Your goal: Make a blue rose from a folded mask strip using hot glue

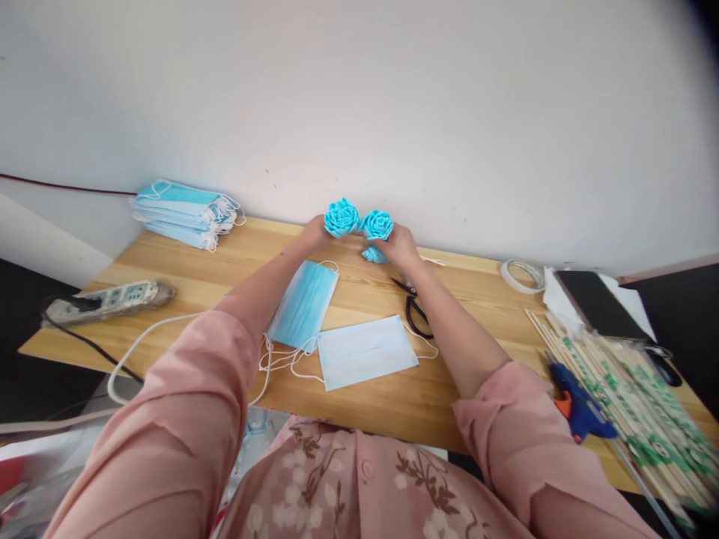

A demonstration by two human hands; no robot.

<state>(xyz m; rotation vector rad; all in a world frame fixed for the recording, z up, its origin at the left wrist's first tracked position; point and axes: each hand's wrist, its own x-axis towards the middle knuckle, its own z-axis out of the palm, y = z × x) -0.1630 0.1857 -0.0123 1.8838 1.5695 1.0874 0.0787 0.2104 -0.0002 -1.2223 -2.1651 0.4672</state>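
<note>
At the table's far edge, my left hand (317,231) is closed on a blue flower (341,217) with ruffled petals. A similar blue flower (377,224) is in my right hand (401,245), its fingers wrapped round the base. The two blooms nearly touch. Below the right one shows a smaller rolled blue piece (374,255), partly covered by that hand. Two face masks lie nearer me: one blue side up (306,305), one pale side up (368,350). Black-handled scissors (413,311) rest beside my right forearm, which hides part of them.
A stack of masks (183,212) and a power strip (120,299) stand at the left. On the right are a roll of tape (522,275), a dark flat object (604,303), a blue glue gun (581,404) and packs of wooden sticks (634,419). A white wall rises behind the table.
</note>
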